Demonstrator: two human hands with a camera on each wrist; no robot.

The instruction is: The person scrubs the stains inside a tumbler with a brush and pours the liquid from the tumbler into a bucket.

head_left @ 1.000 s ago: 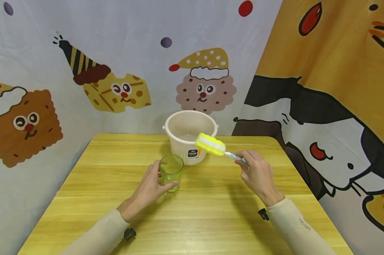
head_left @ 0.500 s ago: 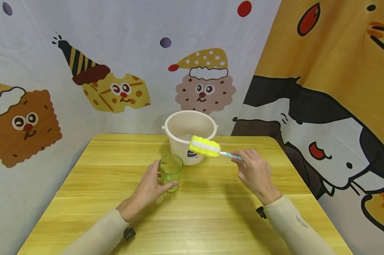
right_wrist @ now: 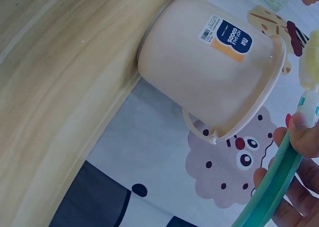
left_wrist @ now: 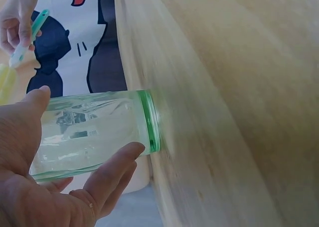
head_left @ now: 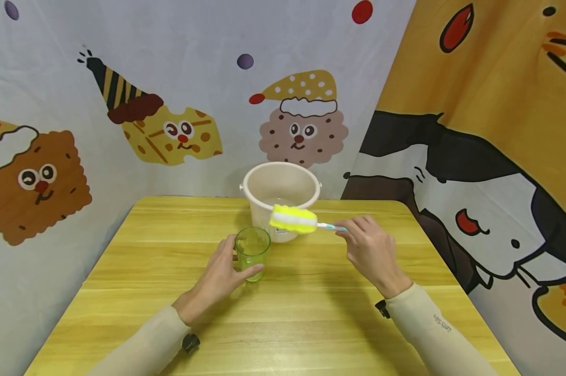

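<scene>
My left hand [head_left: 217, 277] holds a clear green drinking glass [head_left: 253, 256] that stands upright on the wooden table. In the left wrist view, thumb and fingers curve round the glass [left_wrist: 92, 135], and its thick green base meets the tabletop. A bottle brush [head_left: 293, 219] with a yellow-and-white sponge head is gripped by its handle in my right hand [head_left: 372, 253]. The sponge head points left, above and just right of the glass, apart from it. The brush's teal handle [right_wrist: 273, 187] runs across the curled fingers in the right wrist view.
Behind the glass stands a cream bucket [head_left: 283, 180] near the table's back edge, its side label partly hidden by the sponge. A cartoon-printed curtain [head_left: 193, 62] hangs close behind the wooden table [head_left: 283, 329].
My right hand has carried the brush leftward and slightly turned it, bringing the sponge nearer the glass. My left hand and the glass have stayed in place.
</scene>
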